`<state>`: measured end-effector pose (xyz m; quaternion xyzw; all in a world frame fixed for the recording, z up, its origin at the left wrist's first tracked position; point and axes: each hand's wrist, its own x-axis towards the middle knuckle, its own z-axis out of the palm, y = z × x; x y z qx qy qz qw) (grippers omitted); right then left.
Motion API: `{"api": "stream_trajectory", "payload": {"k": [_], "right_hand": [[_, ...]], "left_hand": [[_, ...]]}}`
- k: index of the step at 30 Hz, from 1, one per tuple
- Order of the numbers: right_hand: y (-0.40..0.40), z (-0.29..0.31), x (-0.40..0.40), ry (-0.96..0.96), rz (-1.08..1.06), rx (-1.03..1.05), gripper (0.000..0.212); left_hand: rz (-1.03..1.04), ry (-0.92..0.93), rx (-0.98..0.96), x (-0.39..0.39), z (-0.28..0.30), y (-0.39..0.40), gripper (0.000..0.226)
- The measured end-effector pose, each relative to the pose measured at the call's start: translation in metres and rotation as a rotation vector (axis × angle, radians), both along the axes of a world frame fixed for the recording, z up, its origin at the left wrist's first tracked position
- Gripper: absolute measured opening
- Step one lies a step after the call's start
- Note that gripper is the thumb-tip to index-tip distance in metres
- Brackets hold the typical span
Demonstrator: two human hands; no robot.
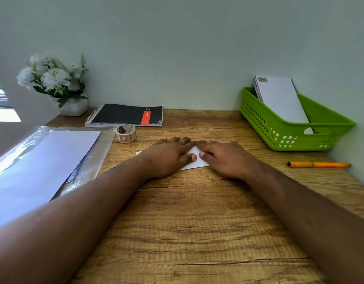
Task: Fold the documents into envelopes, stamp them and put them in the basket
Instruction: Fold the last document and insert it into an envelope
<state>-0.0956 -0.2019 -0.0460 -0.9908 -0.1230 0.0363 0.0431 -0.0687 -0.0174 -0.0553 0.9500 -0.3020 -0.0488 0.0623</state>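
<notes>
Both hands lie flat, palms down, on a white folded paper [194, 160] near the middle of the wooden desk [197, 232]. The left hand [168, 155] covers the paper's left part and the right hand [222, 155] its right part — their fingertips nearly meet over it, and the two thumbs point toward each other across the bare white strip between them. The fingers of both hands are stretched out and held loosely side by side, pressing down rather than pinching anything. A small corner of the paper peeks out beyond the left wrist.

At the desk's far right corner stands a green basket [279, 130] with perforated walls; white envelopes [279, 99] lean inside it, the front one showing a stamp at its upper left corner. An orange pen [320, 164] lies near the right edge, well apart from the hands.

Along the left edge a stack of white sheets [44, 160] rests on clear plastic wrapping [91, 167]. Just beyond it sits a roll of stamps [125, 133], near the left hand but not touching it. Behind the roll, against the far edge, lies a black spiral notebook [125, 115] with a red label — and in the far left corner a white pot of pale flowers [54, 83].
</notes>
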Motion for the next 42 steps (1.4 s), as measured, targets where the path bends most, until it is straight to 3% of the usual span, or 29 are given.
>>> {"api": "stream_trajectory", "payload": {"k": [4,9,14,23,29,33,36,38,40,42], "right_hand": [[-0.007,-0.001,0.003,0.031,-0.114,-0.057,0.058],[-0.001,-0.004,0.003,-0.137,-0.081,-0.129,0.056],[0.008,-0.009,0.007,-0.049,-0.083,-0.003,0.053],[0.008,-0.007,0.002,-0.029,-0.132,-0.002,0.052],[0.011,-0.008,0.001,-0.059,-0.136,-0.030,0.051],[0.012,-0.006,-0.002,-0.108,-0.129,0.004,0.056],[0.022,-0.005,-0.005,-0.291,-0.056,-0.123,0.056],[0.042,-0.002,-0.012,-0.352,0.057,-0.097,0.053],[0.072,0.005,-0.024,-0.345,0.223,0.026,0.049],[0.105,0.010,-0.034,-0.302,0.380,0.124,0.048]], "left_hand": [[-0.008,0.005,0.045,-0.002,0.005,0.001,0.059],[-0.016,-0.262,0.128,-0.014,0.010,-0.017,0.051],[0.113,0.006,-0.122,-0.017,0.009,-0.022,0.049],[0.230,0.166,0.068,-0.025,0.010,0.023,0.081],[0.355,0.143,0.112,-0.041,0.014,0.049,0.088],[0.429,0.023,0.032,-0.050,0.011,0.051,0.086],[0.434,-0.174,-0.131,-0.062,0.021,0.068,0.069],[0.480,-0.314,-0.262,-0.069,0.034,0.092,0.053],[0.608,-0.365,-0.230,-0.068,0.039,0.129,0.056],[0.764,-0.259,-0.074,-0.067,0.036,0.164,0.070]]}}
